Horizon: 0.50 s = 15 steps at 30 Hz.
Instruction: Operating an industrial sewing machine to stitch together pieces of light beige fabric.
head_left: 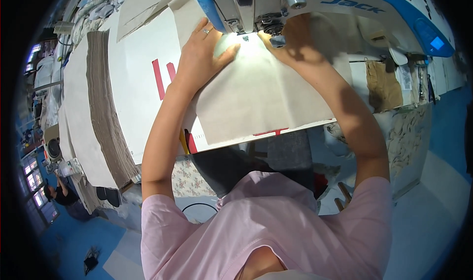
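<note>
A beige cloth (256,92) lies flat under the needle area of a white and blue sewing machine (305,4), whose lamp lights the cloth brightly. My left hand (202,55) rests on the cloth's left side, just left of the needle, with thumb and fingers spread. On the other side, my right hand (293,41) lies on the cloth close to the presser foot (246,37). Its thumb side stretches toward the needle, while the machine head covers part of its fingers. Neither hand grips anything that I can see.
A thick stack of beige cloth pieces (106,117) lies at the left of the white table (138,78). Red tape strips (158,79) mark the tabletop. A brown paper piece (383,85) lies at the right. Another person (64,193) is far off at the left.
</note>
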Each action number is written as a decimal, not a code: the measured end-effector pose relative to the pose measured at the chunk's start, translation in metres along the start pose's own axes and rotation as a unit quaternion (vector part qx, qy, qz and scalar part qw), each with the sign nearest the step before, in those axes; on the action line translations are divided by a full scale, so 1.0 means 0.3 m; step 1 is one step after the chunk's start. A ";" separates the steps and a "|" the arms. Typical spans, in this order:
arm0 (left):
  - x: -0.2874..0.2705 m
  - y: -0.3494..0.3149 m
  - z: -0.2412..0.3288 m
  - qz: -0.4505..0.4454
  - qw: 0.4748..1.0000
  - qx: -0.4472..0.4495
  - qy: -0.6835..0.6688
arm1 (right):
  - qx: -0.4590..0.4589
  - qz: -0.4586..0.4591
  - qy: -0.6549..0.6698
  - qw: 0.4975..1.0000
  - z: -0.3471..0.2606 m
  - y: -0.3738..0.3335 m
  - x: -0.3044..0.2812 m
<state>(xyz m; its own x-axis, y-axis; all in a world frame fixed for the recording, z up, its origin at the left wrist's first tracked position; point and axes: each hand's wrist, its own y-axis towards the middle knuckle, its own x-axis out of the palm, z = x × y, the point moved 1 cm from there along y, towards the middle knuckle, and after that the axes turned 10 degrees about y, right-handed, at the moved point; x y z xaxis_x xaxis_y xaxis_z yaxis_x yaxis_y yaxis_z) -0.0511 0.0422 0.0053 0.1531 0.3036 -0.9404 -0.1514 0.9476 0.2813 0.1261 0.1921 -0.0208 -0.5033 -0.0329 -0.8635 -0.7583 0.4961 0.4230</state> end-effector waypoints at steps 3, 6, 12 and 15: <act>0.003 0.024 -0.021 -0.007 0.999 0.013 -0.029 | -0.033 -0.016 0.013 0.999 0.023 0.000 0.008; 0.015 0.035 -0.039 -0.005 1.000 0.010 -0.013 | -0.052 -0.030 -0.008 0.998 0.018 0.009 -0.004; 0.025 0.045 -0.048 -0.034 0.999 -0.008 -0.009 | 0.055 -0.160 -0.073 0.983 -0.017 0.048 -0.038; 0.031 0.040 -0.076 -0.034 0.999 -0.010 -0.011 | 0.033 -0.116 0.003 0.993 -0.023 0.050 -0.043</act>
<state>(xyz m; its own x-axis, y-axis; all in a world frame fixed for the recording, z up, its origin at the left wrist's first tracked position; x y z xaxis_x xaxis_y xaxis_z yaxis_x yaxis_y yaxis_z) -0.0739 0.0541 -0.0045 0.1844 0.2411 -0.9528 -0.1603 0.9638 0.2129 0.1185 0.1939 -0.0014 -0.3214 -0.1581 -0.9336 -0.8256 0.5296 0.1945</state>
